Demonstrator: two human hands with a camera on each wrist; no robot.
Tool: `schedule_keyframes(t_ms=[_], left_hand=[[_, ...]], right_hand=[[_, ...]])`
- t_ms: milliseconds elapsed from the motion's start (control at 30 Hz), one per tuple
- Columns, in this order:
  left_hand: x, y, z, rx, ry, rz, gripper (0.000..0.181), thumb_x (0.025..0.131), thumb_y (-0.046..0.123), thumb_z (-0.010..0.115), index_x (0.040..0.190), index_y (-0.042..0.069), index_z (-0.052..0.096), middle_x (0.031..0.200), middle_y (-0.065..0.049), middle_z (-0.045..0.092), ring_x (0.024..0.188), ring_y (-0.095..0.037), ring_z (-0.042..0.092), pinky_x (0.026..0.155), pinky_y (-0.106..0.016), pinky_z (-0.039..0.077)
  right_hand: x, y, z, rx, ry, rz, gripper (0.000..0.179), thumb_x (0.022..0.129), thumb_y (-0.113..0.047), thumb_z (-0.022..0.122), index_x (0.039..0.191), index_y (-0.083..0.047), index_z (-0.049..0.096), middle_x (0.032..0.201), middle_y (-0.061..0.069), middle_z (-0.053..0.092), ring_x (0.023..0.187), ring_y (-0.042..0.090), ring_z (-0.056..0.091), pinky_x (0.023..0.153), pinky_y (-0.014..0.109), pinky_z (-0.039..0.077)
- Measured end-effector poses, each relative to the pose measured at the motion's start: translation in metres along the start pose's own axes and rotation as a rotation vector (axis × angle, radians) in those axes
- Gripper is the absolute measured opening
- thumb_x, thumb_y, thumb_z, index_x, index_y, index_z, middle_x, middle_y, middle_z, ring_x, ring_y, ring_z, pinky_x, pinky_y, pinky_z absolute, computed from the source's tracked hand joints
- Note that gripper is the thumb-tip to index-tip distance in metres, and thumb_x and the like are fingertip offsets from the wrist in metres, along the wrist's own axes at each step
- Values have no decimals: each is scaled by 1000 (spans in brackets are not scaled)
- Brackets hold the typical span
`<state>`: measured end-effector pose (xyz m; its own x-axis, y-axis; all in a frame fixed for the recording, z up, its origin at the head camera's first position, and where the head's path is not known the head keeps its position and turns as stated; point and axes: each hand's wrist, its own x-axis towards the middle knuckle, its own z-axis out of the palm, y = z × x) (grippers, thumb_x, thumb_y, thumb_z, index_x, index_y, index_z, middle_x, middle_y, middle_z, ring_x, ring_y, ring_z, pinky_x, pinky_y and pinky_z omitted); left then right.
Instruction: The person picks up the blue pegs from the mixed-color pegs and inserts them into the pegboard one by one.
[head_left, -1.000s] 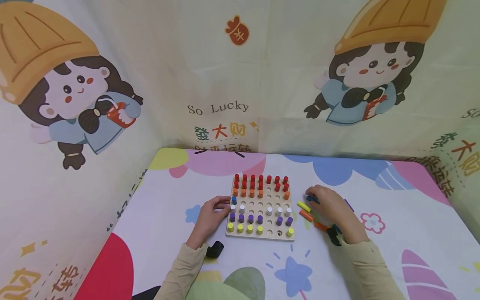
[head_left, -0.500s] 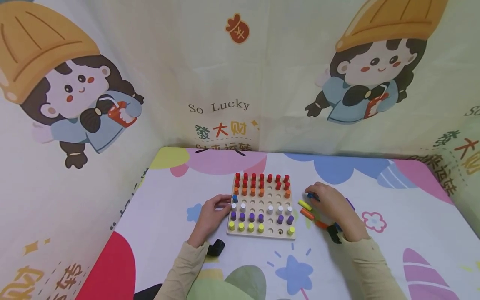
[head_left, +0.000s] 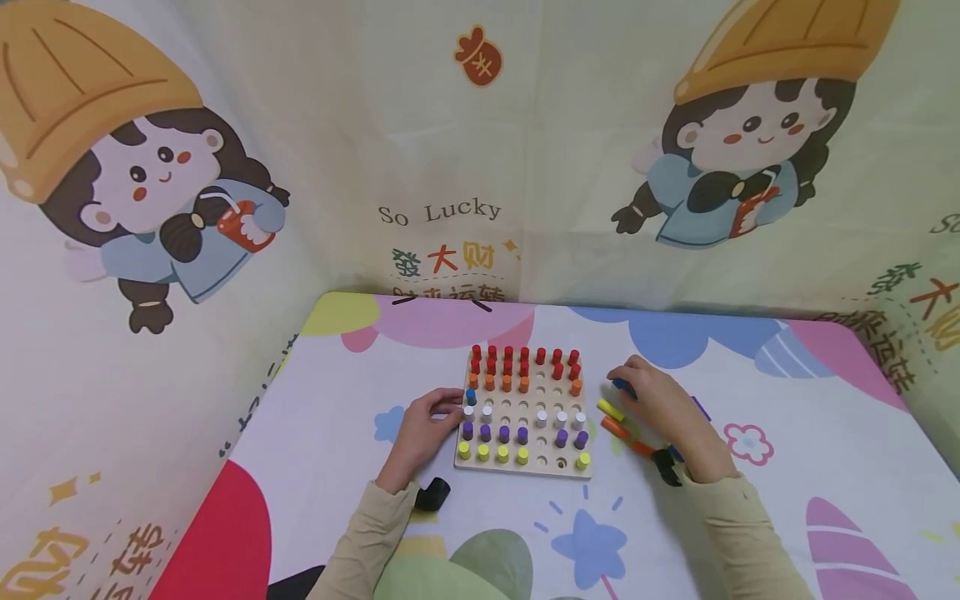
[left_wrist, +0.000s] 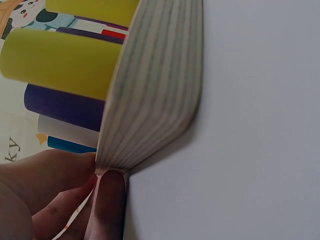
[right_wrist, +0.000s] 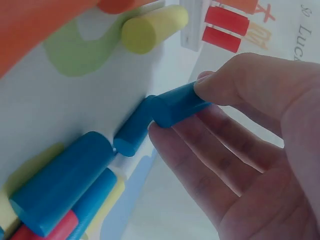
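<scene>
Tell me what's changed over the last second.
The right hand has moved slightly up in the head view and towards the board, pinching a blue peg; when it took hold is unclear. The left hand stays gripping the board's left edge, and the standing pegs look unchanged.

Blue peg (right_wrist: 177, 106), stripe-edged board (left_wrist: 155, 75)

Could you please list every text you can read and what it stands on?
"So Lucky": on the backdrop
"發大财": same, below
"来运转": next line, partly hidden by the table; first character unclear
"So", "發大": its right side; others partial
"转": its left side; others partial
Red pouch print: sign unclear
Peg board: none visible
</scene>
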<state>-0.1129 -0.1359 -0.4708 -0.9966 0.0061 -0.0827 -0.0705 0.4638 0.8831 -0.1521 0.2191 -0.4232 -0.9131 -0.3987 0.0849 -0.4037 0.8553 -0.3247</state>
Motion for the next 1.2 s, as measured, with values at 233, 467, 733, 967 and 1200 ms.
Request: schedule_keyframes(t_ms=[233, 467, 733, 967, 1200], left_hand=[[-1, 0, 0, -5, -1, 3, 31, 93, 16, 67, 123, 10, 67, 114, -5, 72, 102, -19, 69, 87, -36, 57], [-1, 0, 0, 0, -4, 3, 31, 93, 16, 67, 123, 10, 67, 114, -6, 72, 102, -19, 69, 87, -37, 57], [-1, 0, 0, 0, -5, 4, 31, 93, 16, 68, 123, 10, 67, 115, -6, 72, 102, -19, 69, 87, -37, 57], [-2, 0, 0, -1, -9, 7, 31, 93, 16, 67, 124, 10, 67, 116, -7, 71, 103, -21, 69, 88, -37, 57], [-2, 0, -1, 0, -8, 9, 31, 93, 15, 67, 124, 10, 67, 115, -7, 72, 102, -20, 69, 87, -36, 57]], right_hand=[[0, -4, -3, 6, 4, -9, 26, 83, -1, 76, 108, 0, 71, 100, 13, 63, 85, 26, 63, 83, 47, 56], [-1, -10, -7, 33, 47, -54, 25, 83, 1, 73, 108, -2, 71, 100, 10, 63, 82, 21, 62, 79, 44, 57], [2, -16, -8, 74, 109, -135, 25, 83, 3, 74, 107, -2, 71, 101, 8, 65, 84, 20, 65, 79, 41, 59], [5, -19, -6, 110, 107, -168, 25, 82, 4, 75, 106, -2, 71, 102, 8, 66, 88, 21, 69, 81, 40, 59], [8, -25, -10, 168, 79, -168, 26, 83, 4, 75, 108, 0, 70, 103, 10, 66, 91, 25, 71, 81, 40, 58]])
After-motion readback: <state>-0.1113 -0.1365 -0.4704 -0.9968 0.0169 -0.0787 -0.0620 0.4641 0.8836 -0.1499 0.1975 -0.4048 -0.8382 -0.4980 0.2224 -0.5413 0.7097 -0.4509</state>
